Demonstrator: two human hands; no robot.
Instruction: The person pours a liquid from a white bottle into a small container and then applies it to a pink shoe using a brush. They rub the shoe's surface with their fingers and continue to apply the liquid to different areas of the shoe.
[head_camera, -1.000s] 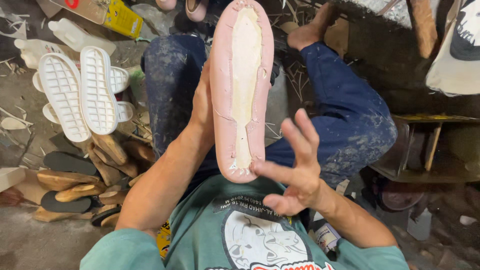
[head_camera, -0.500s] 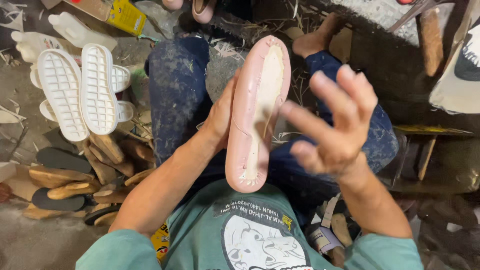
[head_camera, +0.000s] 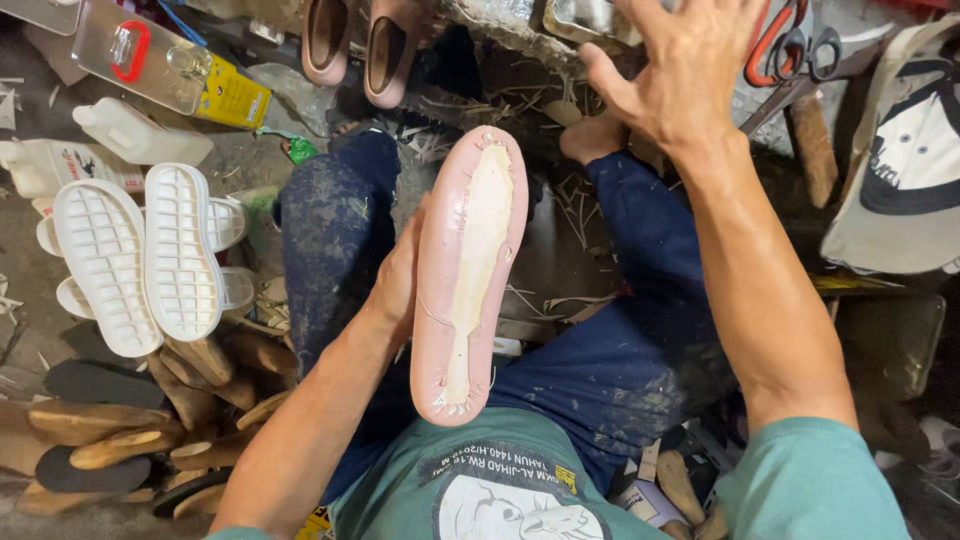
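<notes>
Left hand (head_camera: 395, 290) holds the pink shoe (head_camera: 470, 270) sole-up.
Right hand (head_camera: 690, 70), grip wide and empty, reaches near the scissors (head_camera: 790, 45).

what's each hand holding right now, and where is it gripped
The left hand grips the pink shoe along its side edge, bottom facing up. The right hand holds nothing.
</notes>
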